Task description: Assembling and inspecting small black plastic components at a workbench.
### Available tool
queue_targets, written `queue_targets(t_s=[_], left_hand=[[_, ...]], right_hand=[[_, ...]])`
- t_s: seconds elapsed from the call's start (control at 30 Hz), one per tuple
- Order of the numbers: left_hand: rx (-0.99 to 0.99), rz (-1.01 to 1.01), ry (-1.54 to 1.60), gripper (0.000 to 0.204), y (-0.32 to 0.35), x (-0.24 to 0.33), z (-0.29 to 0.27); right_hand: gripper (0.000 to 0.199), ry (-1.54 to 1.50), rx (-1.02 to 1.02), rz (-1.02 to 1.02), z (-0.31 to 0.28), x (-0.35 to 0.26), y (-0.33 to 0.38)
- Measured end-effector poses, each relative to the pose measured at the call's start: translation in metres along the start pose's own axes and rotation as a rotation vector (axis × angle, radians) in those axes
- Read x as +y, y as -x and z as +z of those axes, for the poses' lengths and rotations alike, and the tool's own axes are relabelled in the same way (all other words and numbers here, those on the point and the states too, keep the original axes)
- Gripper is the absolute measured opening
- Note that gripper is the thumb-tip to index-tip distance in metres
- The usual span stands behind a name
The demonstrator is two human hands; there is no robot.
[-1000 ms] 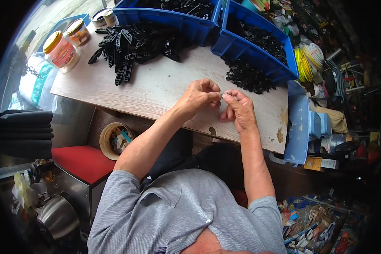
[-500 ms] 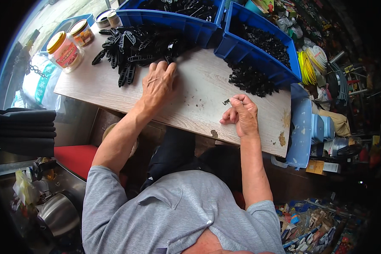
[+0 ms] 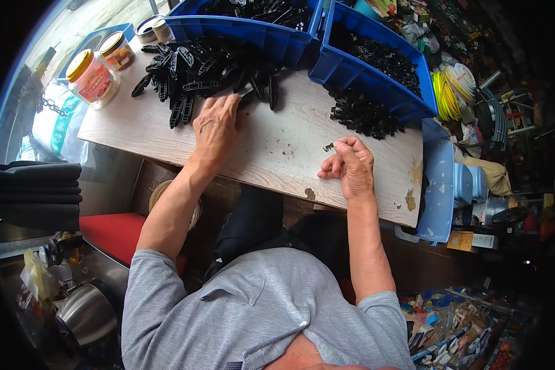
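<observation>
On tabletop (image 3: 166,132): I note left hand (image 3: 216,126) flat at edge of heap of long black plastic strips (image 3: 197,68), fingers loose, tips touching one strip. Right hand (image 3: 350,165) clenched near front edge, pinching small dark clip (image 3: 328,147). Pile of small black parts (image 3: 362,114) just beyond, blue bins (image 3: 351,68) behind.

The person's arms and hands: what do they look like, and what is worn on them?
Both forearms are bare. The left hand and right hand wear no gloves; no rings or watch show. Short grey sleeves of a collared shirt end above the elbows.
</observation>
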State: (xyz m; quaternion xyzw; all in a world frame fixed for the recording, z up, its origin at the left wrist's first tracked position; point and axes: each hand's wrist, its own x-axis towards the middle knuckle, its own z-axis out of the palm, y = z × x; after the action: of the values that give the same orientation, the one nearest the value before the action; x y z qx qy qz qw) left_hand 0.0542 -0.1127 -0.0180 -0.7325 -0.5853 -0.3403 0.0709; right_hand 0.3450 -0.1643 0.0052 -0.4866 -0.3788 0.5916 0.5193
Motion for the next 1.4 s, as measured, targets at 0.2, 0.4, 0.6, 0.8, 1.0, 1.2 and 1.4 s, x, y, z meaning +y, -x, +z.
queue_targets(t_s=[0.2,0.4,0.6,0.8,1.0,1.2,1.4], left_hand=[[-0.077,-0.067,-0.071,0.027,-0.002,0.006,-0.008],[0.076,-0.032,0.113,0.023,0.003,-0.004,0.000],[-0.260,-0.542,1.241,0.026,0.040,0.071,0.000],[-0.433,-0.655,1.635,0.028,0.039,0.124,0.006],[-0.473,-0.659,1.704,0.024,0.033,0.129,0.017],[-0.504,-0.710,1.684,0.020,0.023,0.131,0.011],[-0.514,-0.891,1.663,0.012,0.015,0.133,0.006]], right_hand=[[0.016,-0.006,0.019,0.006,0.000,0.000,0.000],[0.015,-0.046,0.015,-0.021,0.003,0.001,0.000],[0.015,-0.288,-0.004,-0.101,0.020,0.002,0.008],[0.010,-0.295,-0.051,-0.162,0.010,0.013,0.007],[0.012,-0.297,-0.081,-0.092,-0.002,0.020,0.008],[0.012,-0.304,-0.066,-0.082,0.003,0.014,0.010],[0.016,-0.212,0.014,-0.078,0.014,0.006,0.012]])
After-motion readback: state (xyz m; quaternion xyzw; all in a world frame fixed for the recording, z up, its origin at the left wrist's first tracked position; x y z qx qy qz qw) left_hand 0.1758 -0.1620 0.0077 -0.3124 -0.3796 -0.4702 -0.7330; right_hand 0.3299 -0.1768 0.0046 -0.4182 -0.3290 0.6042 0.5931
